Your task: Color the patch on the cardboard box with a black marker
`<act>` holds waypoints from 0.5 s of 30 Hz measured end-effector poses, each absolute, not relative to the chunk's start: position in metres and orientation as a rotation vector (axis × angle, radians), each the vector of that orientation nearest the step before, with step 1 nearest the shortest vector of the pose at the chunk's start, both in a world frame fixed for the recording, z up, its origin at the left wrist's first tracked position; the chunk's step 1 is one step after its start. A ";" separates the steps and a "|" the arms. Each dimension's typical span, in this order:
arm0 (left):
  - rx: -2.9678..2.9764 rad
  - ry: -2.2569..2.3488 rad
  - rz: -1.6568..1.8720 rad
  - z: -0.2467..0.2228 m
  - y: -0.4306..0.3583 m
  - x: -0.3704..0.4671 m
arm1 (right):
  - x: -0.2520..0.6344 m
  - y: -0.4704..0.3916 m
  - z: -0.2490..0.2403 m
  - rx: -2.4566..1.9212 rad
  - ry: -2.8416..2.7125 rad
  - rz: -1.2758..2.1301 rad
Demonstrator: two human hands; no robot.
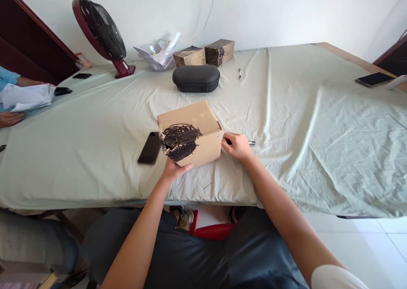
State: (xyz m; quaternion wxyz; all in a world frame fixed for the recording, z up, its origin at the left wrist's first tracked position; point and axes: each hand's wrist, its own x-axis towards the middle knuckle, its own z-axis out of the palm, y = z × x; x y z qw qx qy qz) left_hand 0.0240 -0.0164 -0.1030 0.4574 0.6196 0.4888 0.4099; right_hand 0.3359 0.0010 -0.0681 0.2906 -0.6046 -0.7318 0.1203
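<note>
A brown cardboard box [197, 119] with black scribbles over its left corner is just in front of me above the cloth, turned at an angle. My left hand [173, 169] grips its lower left corner, thumb along the front face and the other fingers hidden beneath. At the box's right end, my right hand [237, 145] is closed around a pen [252, 143], whose end sticks out to the right past the hand. Whether the pen touches the box I cannot tell. Left of the box lies a dark phone [150, 148], partly behind its corner.
Further back are a black zip case [196, 79], two more scribbled boxes [190, 57], a pen [240, 74], a plastic basket [159, 60] of papers and a fan [101, 30]. At left a person's hand [11, 118] is near papers. A tablet-like device [375, 79] lies right.
</note>
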 end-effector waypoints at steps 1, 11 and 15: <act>1.531 1.206 1.016 -0.104 -0.016 0.024 | 0.336 0.001 -0.068 -1.598 -1.968 0.322; 1.722 1.216 0.869 -0.091 -0.005 0.016 | 0.339 0.004 -0.070 -1.526 -2.071 0.303; 2.044 1.276 0.725 -0.064 0.012 -0.020 | 0.339 0.005 -0.075 -1.526 -2.067 0.286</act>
